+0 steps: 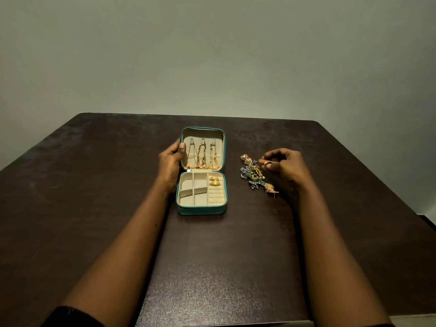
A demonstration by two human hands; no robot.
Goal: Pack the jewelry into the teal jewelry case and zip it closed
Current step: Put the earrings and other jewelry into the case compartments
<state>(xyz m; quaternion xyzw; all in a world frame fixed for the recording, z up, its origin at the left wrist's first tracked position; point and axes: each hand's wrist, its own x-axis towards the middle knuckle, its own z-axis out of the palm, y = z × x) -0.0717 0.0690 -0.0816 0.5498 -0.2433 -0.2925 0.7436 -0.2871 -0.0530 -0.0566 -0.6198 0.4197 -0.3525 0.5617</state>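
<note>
Steadying the case (200, 210) comes first at the left: the left hand (170, 161) grips the left edge of the lid (203, 133), thumb hooked over the rim. The case lies open on the surface (94, 185). Three chains (203, 154) hang inside the lid. In the tray (186, 185), two earrings (214, 181) sit in the far right compartment. The ring rolls (216, 197) just nearer are bare, and the other compartments appear unfilled. Right of the case, apart from it, lies a pile (256, 177) of mixed jewelry. Over the far end of the pile the right hand (283, 164) hovers, fingers curled, thumb and forefinger pinching a ring (266, 162).

Assessment: packing is partly done, and the step in hand is the transfer of the ring. The next move calls for carrying it left to the ring rolls and pressing it into a slot while the left hand braces the case. The pile is yet to be packed and the zip is not begun.
</note>
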